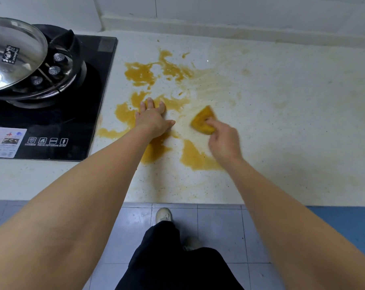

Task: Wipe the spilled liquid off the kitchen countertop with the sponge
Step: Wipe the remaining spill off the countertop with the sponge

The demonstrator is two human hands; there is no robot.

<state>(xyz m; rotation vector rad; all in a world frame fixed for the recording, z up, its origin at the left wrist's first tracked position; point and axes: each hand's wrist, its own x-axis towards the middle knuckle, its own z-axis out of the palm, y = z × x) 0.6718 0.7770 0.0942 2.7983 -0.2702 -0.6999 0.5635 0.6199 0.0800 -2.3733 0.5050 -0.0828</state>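
The right hand (223, 139), blurred, grips the sponge (204, 120) with fingers curled over its near edge and presses it onto the countertop (282, 122). The sponge is yellow, wedge-shaped, and lies at the right edge of the spill (139, 74), just right of the left hand (153, 119). The left hand rests flat on the countertop, fingers straight and spread, thumb pointing toward the sponge; its fingertips lie in a patch of the liquid. The two hands are near each other but apart.

The spill is orange-brown and broken into several patches: two behind the hands, one to the left by the hob (72, 122), and two nearer the counter's front edge. Pale streaks fan out behind and to the right of the sponge.

The black glass hob sits at the left, touching the countertop's edge. A pan (12, 53) with a steel lid stands on its burner. Below the counter, grey floor tiles (219, 227) and a light shoe (163, 215) are visible.
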